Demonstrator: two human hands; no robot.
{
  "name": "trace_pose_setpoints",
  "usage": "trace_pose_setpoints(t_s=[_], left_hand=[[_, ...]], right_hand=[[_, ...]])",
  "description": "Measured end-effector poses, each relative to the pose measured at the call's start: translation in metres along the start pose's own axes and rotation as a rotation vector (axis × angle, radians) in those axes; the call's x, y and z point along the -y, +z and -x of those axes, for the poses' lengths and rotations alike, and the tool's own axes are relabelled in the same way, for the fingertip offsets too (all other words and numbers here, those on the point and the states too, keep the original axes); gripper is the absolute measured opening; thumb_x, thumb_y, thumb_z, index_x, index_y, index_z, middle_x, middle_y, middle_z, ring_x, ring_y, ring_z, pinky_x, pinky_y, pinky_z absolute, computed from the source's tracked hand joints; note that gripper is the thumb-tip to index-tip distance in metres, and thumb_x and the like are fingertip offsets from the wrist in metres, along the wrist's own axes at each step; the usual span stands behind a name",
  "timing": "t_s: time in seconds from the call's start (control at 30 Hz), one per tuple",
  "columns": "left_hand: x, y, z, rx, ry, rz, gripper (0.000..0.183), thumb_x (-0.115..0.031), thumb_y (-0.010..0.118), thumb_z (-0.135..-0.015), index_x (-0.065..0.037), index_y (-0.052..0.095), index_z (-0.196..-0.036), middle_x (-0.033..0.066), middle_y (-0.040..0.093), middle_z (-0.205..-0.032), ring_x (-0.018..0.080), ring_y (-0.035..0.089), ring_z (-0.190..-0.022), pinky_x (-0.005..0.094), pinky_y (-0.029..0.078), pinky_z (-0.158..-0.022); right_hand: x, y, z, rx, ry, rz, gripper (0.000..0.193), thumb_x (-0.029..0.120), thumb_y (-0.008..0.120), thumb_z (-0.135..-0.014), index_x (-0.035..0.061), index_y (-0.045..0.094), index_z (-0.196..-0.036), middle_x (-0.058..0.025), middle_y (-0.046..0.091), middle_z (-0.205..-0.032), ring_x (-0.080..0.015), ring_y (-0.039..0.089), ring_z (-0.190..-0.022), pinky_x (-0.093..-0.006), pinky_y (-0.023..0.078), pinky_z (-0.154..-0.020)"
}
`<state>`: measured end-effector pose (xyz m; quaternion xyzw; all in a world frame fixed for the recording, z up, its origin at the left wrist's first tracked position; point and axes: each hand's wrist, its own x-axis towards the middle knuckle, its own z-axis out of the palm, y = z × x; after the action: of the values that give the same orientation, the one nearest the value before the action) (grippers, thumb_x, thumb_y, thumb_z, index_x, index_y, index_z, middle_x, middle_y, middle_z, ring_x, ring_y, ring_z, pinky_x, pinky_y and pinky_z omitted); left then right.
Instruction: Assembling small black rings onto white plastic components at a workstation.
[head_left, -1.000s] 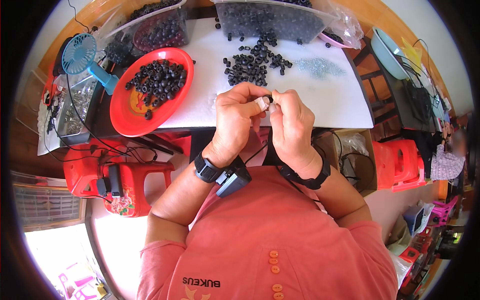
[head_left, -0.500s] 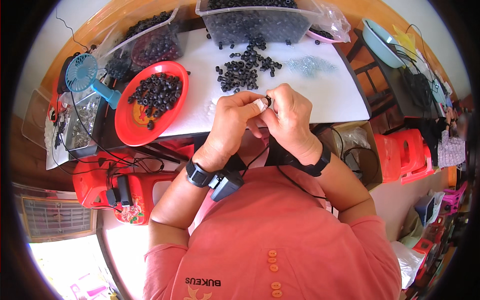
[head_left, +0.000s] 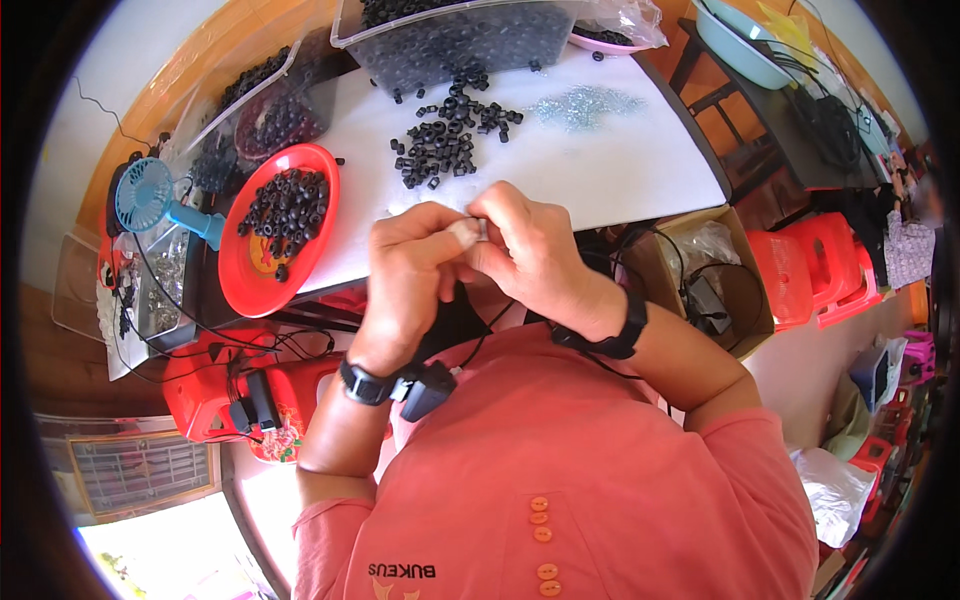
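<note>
My left hand [head_left: 405,270] and my right hand [head_left: 535,250] meet just in front of the table's near edge, thumbs and fingers pinched together. Between the fingertips is a small part [head_left: 484,230], mostly covered; a greyish face of it shows, and both hands grip it. A white wrap [head_left: 463,233] covers the tip of my left thumb. Beyond the hands, a loose heap of small black ring-like plastic pieces [head_left: 440,145] lies on the white tabletop [head_left: 560,165]. More such black pieces fill part of a red plate [head_left: 327,225] to the left.
A large clear bin [head_left: 455,40] of black pieces stands at the back. Tiny clear bits [head_left: 585,107] are spread right of the heap. A blue fan [head_left: 145,195] and a metal tray [head_left: 165,285] sit far left. An open cardboard box [head_left: 735,265] is at right, beside red stools [head_left: 825,260].
The view has turned, so the table and hands appear further left. Both hands stay pinched together; the held part looked black before and now shows a greyish face.
</note>
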<state>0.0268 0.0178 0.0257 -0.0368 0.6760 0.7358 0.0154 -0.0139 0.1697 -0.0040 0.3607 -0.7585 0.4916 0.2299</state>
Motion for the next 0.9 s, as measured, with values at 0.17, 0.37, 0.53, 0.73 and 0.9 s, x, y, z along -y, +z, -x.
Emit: trace_pose_setpoints(t_s=[0.17,0.37,0.53,0.73,0.9], left_hand=[[-0.036,-0.058,0.007,-0.357,0.283,-0.381,0.017,-0.013,0.063,-0.090,0.003,0.070,-0.091,0.0044,0.064,-0.068,0.0063,0.051,-0.053,0.0209,0.035,-0.045],[-0.028,-0.114,-0.020,-0.533,0.497,-0.985,0.022,-0.004,0.076,-0.076,0.001,0.071,-0.097,0.0042,0.066,-0.088,0.0110,0.057,-0.072,0.0243,0.046,-0.065],[-0.033,-0.034,-0.049,-0.180,0.531,-0.906,0.019,-0.007,0.073,-0.077,0.001,0.072,-0.094,0.0068,0.066,-0.085,0.0147,0.059,-0.079,0.0276,0.046,-0.072],[-0.019,0.012,-0.147,-0.012,0.734,-1.170,0.014,-0.007,0.066,-0.077,-0.003,0.073,-0.089,0.0129,0.065,-0.084,0.0278,0.060,-0.081,0.0361,0.049,-0.073],[-0.006,0.020,-0.184,0.045,0.746,-1.437,0.016,-0.003,0.058,-0.078,-0.003,0.072,-0.085,0.0159,0.067,-0.090,0.0360,0.061,-0.091,0.0443,0.051,-0.079]], right_hand=[[-0.051,-0.059,-0.027,0.125,-0.115,0.688,0.014,0.008,0.065,-0.075,0.0033,0.061,-0.088,-0.0118,0.063,-0.082,-0.0309,0.063,-0.070,-0.0423,0.050,-0.060],[-0.075,-0.077,-0.031,0.280,-0.090,0.911,0.007,0.005,0.063,-0.073,0.0011,0.067,-0.077,-0.0134,0.064,-0.085,-0.0295,0.063,-0.075,-0.0418,0.051,-0.065],[-0.080,-0.081,-0.034,0.286,-0.199,0.872,0.006,0.006,0.063,-0.073,0.0008,0.065,-0.076,-0.0124,0.062,-0.082,-0.0285,0.063,-0.079,-0.0389,0.050,-0.067],[-0.079,-0.081,-0.035,0.348,-0.267,0.829,0.006,0.006,0.063,-0.072,0.0012,0.064,-0.075,-0.0127,0.061,-0.080,-0.0284,0.062,-0.079,-0.0380,0.048,-0.068],[-0.077,-0.087,-0.030,0.315,-0.167,0.835,0.006,0.006,0.063,-0.072,0.0013,0.063,-0.075,-0.0130,0.062,-0.081,-0.0283,0.062,-0.079,-0.0383,0.048,-0.068]])
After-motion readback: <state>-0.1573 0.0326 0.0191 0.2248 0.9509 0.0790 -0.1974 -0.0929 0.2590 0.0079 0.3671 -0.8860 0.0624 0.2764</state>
